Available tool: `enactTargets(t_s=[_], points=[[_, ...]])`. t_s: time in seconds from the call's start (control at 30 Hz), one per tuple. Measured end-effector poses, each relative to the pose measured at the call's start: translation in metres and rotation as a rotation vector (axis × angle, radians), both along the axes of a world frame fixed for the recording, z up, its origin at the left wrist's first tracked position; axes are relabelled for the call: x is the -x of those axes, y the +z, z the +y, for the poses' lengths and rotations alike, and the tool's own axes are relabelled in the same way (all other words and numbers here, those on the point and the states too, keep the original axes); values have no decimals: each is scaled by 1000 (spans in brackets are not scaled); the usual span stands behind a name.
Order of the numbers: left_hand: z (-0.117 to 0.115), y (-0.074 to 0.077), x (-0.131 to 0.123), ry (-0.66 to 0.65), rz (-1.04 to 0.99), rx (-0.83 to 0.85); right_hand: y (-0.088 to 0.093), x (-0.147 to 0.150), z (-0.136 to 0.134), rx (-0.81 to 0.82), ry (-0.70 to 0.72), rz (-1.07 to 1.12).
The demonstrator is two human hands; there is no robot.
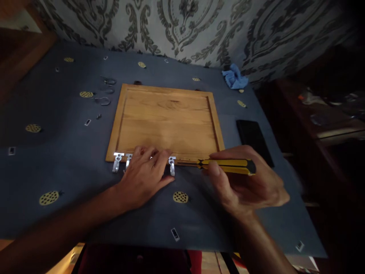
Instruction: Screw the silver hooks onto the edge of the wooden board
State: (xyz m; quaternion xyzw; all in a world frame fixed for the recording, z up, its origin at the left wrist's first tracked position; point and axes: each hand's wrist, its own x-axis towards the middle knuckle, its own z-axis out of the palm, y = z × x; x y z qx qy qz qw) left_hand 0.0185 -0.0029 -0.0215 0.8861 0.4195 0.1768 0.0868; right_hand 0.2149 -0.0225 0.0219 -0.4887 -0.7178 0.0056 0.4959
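Observation:
A framed wooden board [168, 118] lies flat, with metal hooks along its near edge. One hook [116, 163] sits at the left corner, another [128, 160] close to it, and a third hook [172, 166] just right of my fingers. My left hand [148, 167] grips the board's near edge, fingers on top and thumb in front, hiding part of that edge. In my right hand [245, 182] is a screwdriver [225, 166] with a yellow and black handle. Its shaft points left along the edge, the tip close to the third hook.
Loose hooks [104, 100] and small screws [98, 116] lie left of the board on the blue pineapple-patterned tablecloth [71, 152]. A black phone [253, 139] lies to the right. A crumpled blue cloth [235, 77] rests at the back right, near a patterned wall [182, 30].

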Motion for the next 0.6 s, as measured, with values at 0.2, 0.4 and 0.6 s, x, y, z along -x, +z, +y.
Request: enactTargets(t_s=[0.2, 0.4, 0.6], points=[[-4, 1, 1, -22, 8, -18, 2, -6, 0, -73, -67, 40], [-3, 9, 4, -10, -25, 43, 0, -13, 4, -133, -101, 68], [1, 24, 11, 43, -124, 136, -2, -12, 7, -123, -89, 137]])
